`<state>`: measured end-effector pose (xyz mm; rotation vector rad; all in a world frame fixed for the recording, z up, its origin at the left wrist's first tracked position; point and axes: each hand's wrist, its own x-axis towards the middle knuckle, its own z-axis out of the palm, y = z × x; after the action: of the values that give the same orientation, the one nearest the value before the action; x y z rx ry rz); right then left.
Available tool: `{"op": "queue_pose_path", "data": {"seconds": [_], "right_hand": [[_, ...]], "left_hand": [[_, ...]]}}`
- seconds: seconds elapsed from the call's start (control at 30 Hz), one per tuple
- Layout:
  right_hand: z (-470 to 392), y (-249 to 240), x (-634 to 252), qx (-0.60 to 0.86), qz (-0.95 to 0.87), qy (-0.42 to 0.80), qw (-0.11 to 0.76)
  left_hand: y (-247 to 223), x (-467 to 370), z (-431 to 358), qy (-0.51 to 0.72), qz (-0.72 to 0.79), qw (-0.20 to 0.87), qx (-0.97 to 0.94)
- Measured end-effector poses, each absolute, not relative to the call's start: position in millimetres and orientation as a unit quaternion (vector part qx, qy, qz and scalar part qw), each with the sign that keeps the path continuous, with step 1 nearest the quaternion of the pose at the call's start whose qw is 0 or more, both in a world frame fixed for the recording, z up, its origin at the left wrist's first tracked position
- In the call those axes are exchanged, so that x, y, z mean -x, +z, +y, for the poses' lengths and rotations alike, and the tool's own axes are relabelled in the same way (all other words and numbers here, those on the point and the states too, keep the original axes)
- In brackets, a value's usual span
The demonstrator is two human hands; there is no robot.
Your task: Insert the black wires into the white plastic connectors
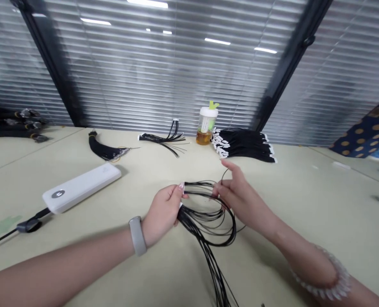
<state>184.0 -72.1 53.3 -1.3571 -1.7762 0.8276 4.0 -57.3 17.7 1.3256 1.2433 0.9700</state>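
Observation:
A looped bundle of thin black wires point(205, 238) hangs between my hands, its loose ends trailing down past the lower edge of the view. My left hand point(165, 207) is closed on the white connectors point(181, 187) at the left end of the wires. On the other side of the loops, my right hand point(237, 194) pinches some of the thin wires between thumb and fingers, with the index finger raised. One wire curls up beside that finger.
Behind my hands stand a lidded jar point(207, 125) and white-ended black cables point(247, 145). Smaller wire bundles point(160, 138) point(103, 147) lie further left, near a white power bank point(82, 187). Dark bundles point(10, 123) lie far left; a dotted bag point(365, 132) stands right.

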Motion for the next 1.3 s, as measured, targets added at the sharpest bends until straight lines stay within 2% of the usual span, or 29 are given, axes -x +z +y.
{"op": "queue_pose_path", "data": {"seconds": [0.07, 0.27, 0.4, 0.57, 1.3], "right_hand": [[-73, 52, -180, 0.534, -0.711, 0.308, 0.338], [-69, 52, -188, 0.552, -0.659, 0.314, 0.403], [-67, 48, -187, 0.537, -0.659, 0.366, 0.379], [-71, 38, -177, 0.544, -0.721, 0.279, 0.327], [-74, 33, -170, 0.558, -0.711, 0.242, 0.353]], "left_hand": [[18, -4, -58, 0.401, 0.517, 0.517, -0.552], [15, -3, -56, 0.391, 0.518, 0.516, -0.559], [14, -4, -56, 0.386, 0.504, 0.517, -0.574], [16, -3, -58, 0.378, 0.505, 0.515, -0.581], [15, 2, -60, 0.347, 0.483, 0.501, -0.629]]}}
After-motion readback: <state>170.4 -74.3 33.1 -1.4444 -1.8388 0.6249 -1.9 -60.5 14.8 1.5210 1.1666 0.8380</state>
